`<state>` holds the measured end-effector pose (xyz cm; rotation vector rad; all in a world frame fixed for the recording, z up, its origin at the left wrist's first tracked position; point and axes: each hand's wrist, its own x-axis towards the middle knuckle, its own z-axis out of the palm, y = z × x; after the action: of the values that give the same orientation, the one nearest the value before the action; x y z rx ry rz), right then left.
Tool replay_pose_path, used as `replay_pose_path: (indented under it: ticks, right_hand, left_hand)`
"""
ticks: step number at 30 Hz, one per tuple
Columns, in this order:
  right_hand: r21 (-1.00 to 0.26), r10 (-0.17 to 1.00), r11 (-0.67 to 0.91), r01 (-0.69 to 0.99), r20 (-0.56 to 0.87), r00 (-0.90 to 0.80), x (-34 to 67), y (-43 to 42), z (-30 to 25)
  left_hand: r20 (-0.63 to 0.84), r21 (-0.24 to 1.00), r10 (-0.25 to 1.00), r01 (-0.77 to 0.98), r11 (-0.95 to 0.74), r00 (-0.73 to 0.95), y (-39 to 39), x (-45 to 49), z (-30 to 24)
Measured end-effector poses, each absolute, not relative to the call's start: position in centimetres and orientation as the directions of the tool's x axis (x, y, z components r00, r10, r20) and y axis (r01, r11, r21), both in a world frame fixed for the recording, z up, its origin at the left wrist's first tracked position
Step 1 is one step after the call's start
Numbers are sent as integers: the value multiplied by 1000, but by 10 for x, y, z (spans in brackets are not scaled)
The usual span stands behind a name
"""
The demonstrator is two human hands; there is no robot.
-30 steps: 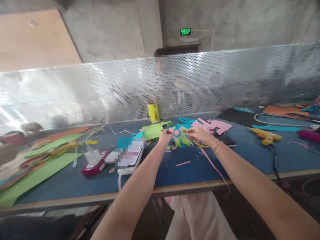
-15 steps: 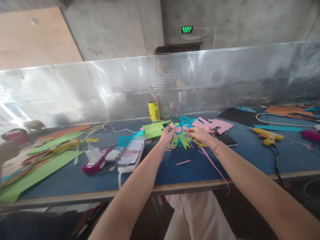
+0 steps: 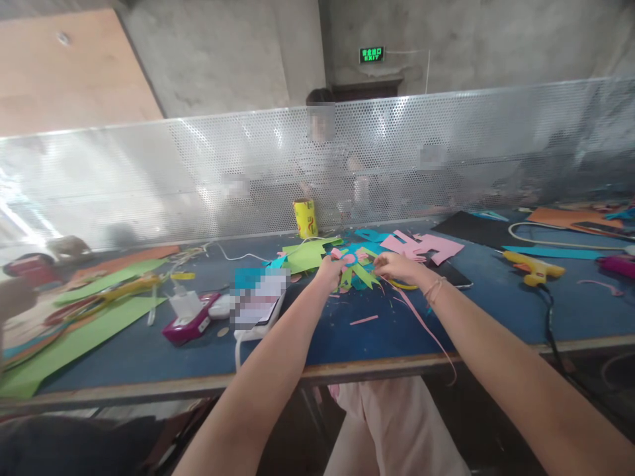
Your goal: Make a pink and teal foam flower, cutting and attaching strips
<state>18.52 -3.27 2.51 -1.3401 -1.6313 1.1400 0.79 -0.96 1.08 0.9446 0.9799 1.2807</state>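
Both my hands meet over the middle of the blue table [image 3: 347, 344], holding a paper flower [image 3: 358, 268] of green spikes, blue petals and a pink centre. My left hand [image 3: 330, 271] pinches its left side with closed fingers. My right hand [image 3: 394, 266] grips its right side, fingers curled. A long pink paper strip [image 3: 421, 324] trails from under my right wrist over the table's front edge. Small paper scraps lie scattered below the flower.
Pink cut paper [image 3: 426, 246] and green paper [image 3: 303, 256] lie behind the flower, with a yellow can [image 3: 305, 218] by the perforated metal screen [image 3: 198, 172]. A phone [image 3: 255, 297] and charger [image 3: 191, 317] sit left, a yellow glue gun [image 3: 533, 270] right. People sit behind the screen.
The flower has tilted down toward the table between my hands, its pink centre now less visible. My hands stayed close together in about the same place.
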Motion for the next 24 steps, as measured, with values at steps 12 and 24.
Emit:
replay_pose_path:
  ticks: [12,24]
  right_hand:
    - [-986,971,144,85,124,-203,193,-30,32]
    - [-960,958,253,117,232,-166,172,-49,40]
  left_hand:
    - [32,978,997,-204,-47,-76,-11,4,16]
    - [78,906,995,-422,-42,69,-24,13,26]
